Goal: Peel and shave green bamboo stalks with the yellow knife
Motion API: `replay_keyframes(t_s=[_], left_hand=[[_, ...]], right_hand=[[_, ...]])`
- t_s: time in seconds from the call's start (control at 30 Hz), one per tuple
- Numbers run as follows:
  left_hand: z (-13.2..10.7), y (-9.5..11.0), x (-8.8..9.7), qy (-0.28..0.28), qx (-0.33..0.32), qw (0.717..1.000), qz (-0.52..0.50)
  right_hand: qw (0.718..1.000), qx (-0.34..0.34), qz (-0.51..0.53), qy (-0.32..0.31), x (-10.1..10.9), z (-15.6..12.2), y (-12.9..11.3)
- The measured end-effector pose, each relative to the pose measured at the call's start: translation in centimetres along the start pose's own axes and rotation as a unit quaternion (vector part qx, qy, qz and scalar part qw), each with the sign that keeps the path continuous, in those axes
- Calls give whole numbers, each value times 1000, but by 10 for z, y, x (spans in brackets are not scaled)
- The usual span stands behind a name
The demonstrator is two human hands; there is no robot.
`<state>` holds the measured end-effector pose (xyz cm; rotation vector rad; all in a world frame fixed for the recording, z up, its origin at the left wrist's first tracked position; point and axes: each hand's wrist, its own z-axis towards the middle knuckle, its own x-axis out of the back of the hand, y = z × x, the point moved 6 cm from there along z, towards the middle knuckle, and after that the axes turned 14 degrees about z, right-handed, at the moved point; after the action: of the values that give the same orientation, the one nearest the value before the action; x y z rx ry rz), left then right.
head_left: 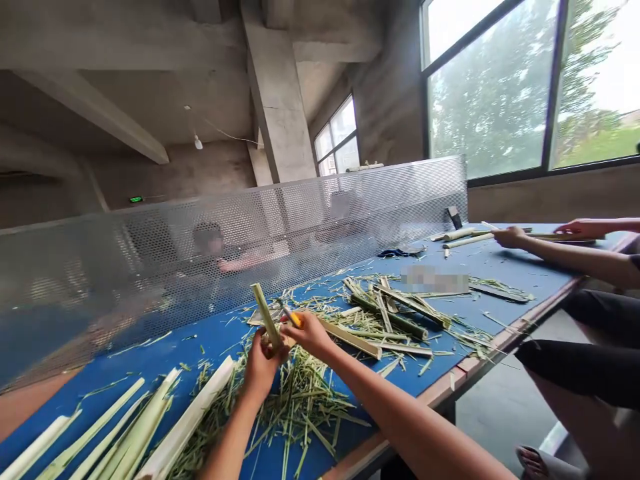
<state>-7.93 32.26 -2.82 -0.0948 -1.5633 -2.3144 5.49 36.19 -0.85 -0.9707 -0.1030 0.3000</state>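
Note:
My left hand (263,363) is closed around the lower end of a pale green stalk (265,315) that stands tilted up and to the left over the blue table (190,343). My right hand (311,333) is closed on a small tool with a yellow-orange handle (293,317), its tip close to the stalk. Below both hands lies a heap of thin green shavings (295,400).
Several peeled pale stalks (145,427) lie at the near left. Darker peel strips (395,313) are piled in the middle. A perforated metal screen (225,233) runs along the table's far side, with people behind it. Another person's arms (555,247) work at the far right.

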Motion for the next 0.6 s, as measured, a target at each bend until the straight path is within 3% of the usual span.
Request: replay_keyframes(t_s=[0.07,0.27,0.47,0.6], left_hand=[[1,6,-5,-6,-20,999,35],[-5,20,-15,-68,-12,995,72],[8,58,5,-30,-10,998,49],[27,83,7,-45,13,998,41]], right_hand=[[998,-1,52,-33,-5,0,0],[992,-4,123,-30,-2,-9,2],[989,-37,115,-87,-9,-13,6],[977,-58,191,-70,-9,-11,2]])
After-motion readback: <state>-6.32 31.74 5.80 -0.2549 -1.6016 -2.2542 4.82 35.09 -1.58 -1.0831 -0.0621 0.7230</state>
